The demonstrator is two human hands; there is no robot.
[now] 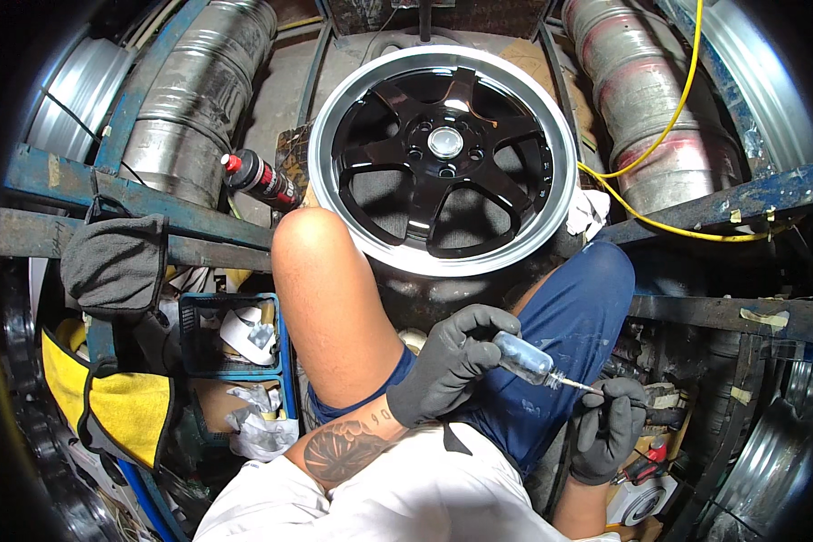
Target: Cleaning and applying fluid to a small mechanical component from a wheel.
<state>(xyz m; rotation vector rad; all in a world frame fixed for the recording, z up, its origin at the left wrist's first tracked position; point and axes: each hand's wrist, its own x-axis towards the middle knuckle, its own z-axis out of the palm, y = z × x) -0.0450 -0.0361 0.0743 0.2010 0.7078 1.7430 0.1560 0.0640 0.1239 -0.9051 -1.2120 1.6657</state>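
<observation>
My left hand [452, 361], in a dark grey glove, grips a small clear bottle [526, 359] tilted with its neck toward the right. My right hand [611, 429], gloved alike, pinches the end of a thin pale stick [576, 385], perhaps a fine brush. The stick's other end is at the bottle's neck; I cannot tell how far inside it goes. Beyond my knees a glossy black wheel rim [445, 194] with a silver lip faces up. A small orange-brown mark shows on one upper spoke. Neither hand touches the wheel.
A dark bottle with a red cap [260, 178] stands left of the wheel. Grey [117, 262] and yellow [131, 406] cloths hang at the left, beside blue baskets [230, 361]. A yellow cable [641, 172] crosses the right side. Metal drums [199, 99] and blue frame bars [135, 203] flank me.
</observation>
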